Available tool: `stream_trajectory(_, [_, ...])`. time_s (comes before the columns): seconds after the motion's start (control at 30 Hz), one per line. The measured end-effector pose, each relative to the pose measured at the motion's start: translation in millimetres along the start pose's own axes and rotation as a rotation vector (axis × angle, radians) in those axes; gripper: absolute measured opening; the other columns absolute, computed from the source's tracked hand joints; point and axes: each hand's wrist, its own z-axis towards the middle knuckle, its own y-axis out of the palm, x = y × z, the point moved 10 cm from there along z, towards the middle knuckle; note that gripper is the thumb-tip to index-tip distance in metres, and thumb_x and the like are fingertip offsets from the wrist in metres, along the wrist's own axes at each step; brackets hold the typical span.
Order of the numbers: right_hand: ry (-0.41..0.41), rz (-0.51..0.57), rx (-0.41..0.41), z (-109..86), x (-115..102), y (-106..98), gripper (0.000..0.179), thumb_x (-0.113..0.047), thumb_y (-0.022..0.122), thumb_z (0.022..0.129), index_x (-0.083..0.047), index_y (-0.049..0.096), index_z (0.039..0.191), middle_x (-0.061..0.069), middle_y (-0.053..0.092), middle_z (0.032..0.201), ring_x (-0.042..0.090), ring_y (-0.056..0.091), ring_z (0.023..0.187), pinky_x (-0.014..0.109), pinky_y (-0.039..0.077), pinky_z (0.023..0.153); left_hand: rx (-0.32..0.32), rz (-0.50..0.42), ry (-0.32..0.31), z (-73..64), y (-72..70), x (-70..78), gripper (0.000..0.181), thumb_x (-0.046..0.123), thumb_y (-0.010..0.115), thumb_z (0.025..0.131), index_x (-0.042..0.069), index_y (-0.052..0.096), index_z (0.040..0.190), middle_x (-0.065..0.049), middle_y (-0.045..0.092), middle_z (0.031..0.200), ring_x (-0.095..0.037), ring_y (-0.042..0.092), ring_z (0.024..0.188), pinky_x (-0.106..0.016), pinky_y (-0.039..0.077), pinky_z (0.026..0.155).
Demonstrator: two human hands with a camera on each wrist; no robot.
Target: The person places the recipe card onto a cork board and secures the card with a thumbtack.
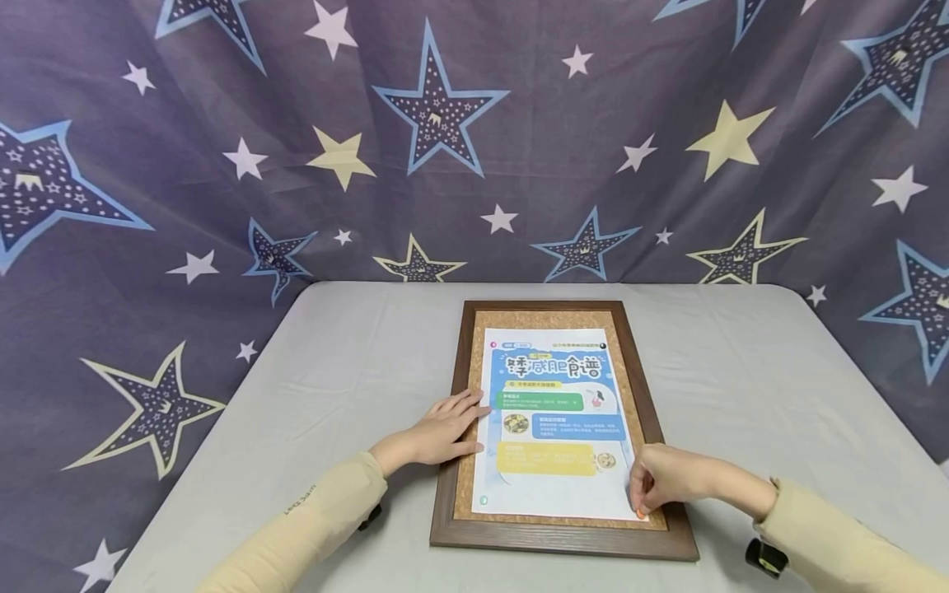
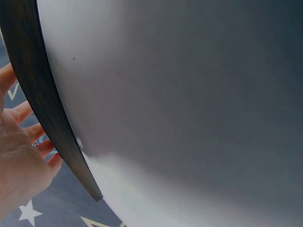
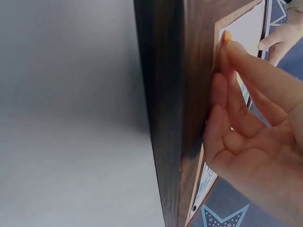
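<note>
A printed paper poster lies on a cork board with a brown wooden frame. Thumb and fingertips of my right hand pinch an orange pushpin at the poster's lower right corner. My left hand rests across the frame's left side, fingers spread and fingertips at the paper's edge. Other corners carry a pink pushpin at upper left, a black pushpin at upper right and a green pushpin at lower left.
The board lies on a table with a pale grey cover. Behind and beside the table hangs a dark purple curtain printed with stars. A dark wrist device shows by the right sleeve.
</note>
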Motion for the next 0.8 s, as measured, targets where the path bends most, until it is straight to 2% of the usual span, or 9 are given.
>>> stream_trajectory(0.23, [0.006,-0.064,0.019,-0.2,-1.0,1.4,0.016,0.003,0.067,0.067,-0.012,0.066,0.061,-0.012,0.056,0.057,-0.003,0.041,0.05,0.014,0.037,0.045,-0.001,0.008,0.0,0.5,1.0,-0.1,0.058,0.039,0.044,0.092,0.007,0.03,0.138,-0.015,0.016,0.145,-0.03,0.009,0.134,-0.047,0.01,0.104])
stream_trajectory(0.47, [0.001,-0.079,0.031,-0.1,-3.2,0.6,0.017,0.004,0.066,0.067,-0.012,0.066,0.061,-0.012,0.056,0.058,-0.004,0.041,0.05,0.014,0.037,0.045,0.011,0.006,0.01,0.1,-0.9,1.1,0.058,0.038,0.044,0.091,0.005,0.031,0.137,-0.016,0.016,0.145,-0.032,0.01,0.133,-0.048,0.011,0.104])
stream_trajectory(0.8, [-0.049,0.025,0.034,-3.3,1.7,-0.9,0.015,0.005,0.064,0.067,-0.01,0.068,0.065,-0.012,0.058,0.061,-0.004,0.043,0.052,0.015,0.041,0.046,0.007,0.012,0.01,-0.4,0.2,0.1,0.058,0.038,0.044,0.092,0.005,0.031,0.137,-0.016,0.016,0.145,-0.031,0.01,0.133,-0.048,0.011,0.104])
